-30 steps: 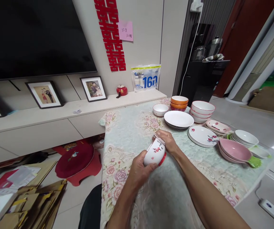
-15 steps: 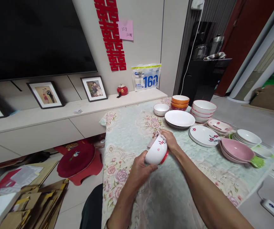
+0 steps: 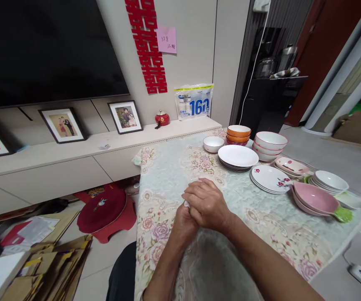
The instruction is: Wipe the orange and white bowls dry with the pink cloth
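Observation:
My left hand [image 3: 185, 219] and my right hand [image 3: 207, 202] are pressed together above the near part of the floral tablecloth [image 3: 158, 230]. The right one lies over the left, its fingers bent and close together. A small white bit [image 3: 186, 204] shows between them; whether it is bowl or cloth I cannot tell. The rest of what they hold is hidden. Beyond them stand a small white bowl [image 3: 213, 144], stacked white plates [image 3: 238, 156] and flower-patterned plates [image 3: 270, 179].
Orange bowls [image 3: 238, 131], red-rimmed bowls [image 3: 270, 141], pink dishes [image 3: 316, 197] and small white bowls [image 3: 331, 181] are stacked on the table's right side. A cabinet ledge [image 3: 164, 131] runs behind. A red stool [image 3: 106, 209] and folded cardboard [image 3: 48, 267] lie left of the table.
The white bowl with red flowers and the pale cloth, both plain to see before, are now covered or out of sight. My right hand has moved over my left.

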A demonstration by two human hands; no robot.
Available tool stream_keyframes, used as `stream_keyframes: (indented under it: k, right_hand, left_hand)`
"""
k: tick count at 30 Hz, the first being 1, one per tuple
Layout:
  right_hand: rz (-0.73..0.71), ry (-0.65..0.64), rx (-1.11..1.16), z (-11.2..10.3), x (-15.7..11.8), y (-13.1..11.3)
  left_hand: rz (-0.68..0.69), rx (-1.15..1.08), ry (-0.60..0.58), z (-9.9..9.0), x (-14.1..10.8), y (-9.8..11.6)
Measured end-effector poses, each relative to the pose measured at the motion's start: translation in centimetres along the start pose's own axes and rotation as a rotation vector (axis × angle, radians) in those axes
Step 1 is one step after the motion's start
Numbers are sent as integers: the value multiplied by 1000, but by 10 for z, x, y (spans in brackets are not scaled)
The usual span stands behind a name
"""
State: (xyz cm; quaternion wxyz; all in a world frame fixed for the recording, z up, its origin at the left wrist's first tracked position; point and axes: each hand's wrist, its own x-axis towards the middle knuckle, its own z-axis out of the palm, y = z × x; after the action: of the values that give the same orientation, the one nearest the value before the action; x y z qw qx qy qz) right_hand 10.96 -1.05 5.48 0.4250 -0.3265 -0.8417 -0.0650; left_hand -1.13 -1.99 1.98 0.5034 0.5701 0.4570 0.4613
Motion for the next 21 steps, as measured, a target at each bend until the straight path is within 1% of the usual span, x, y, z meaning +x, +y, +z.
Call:
stream_keyframes:
  k: [2,3,6,8,9,10,11,12,13,15,17,18,20,21]
  right_hand:
    - [82,48,67,-1,-1,9]
    - [159,83,127,-1,-2,16]
    - [475,149,359,-4,-7,41]
    - [682,142,487,-4,-9,54]
    - [761,138,524,-3,-11,58]
    - [808,143,538,-3,-11,59]
    - [812,161,528,-2,-12,57]
    - [770,185,494,-1,-11,53]
    - [688,210,440,1,-11,47]
    - [453,233,296,3,-9,30]
    - [217,194,163,7,-6,13]
    - [125,164,113,8,-5,6]
    - [8,114,63,10,-3,1]
    - [-11,104,59,11,-3,2]
  left_hand:
    - [24,-47,-35,0,-3,2]
    - [31,-69,-59,0,-5,3]
    - [5,-61,-110,-1,-11,4]
    - [-15,-32,-110,-1,-12,4]
    - [-19,-32,-104,-1,-11,3]
    - [-22,-43,-98,-1,-11,2]
    - [-24,-65,-92,-1,-10,0]
    - [-28,-97,-86,-1,-9,-1]
    - [-34,-136,-77,-1,-8,-1]
    - [-39,-227,-40,-2,-6,-1]
    - [-18,-287,28,-2,-5,0]
    - [3,-297,64,-3,-4,0]
    - [48,-312,109,-3,-4,1]
    - [57,-330,106,-2,-4,1]
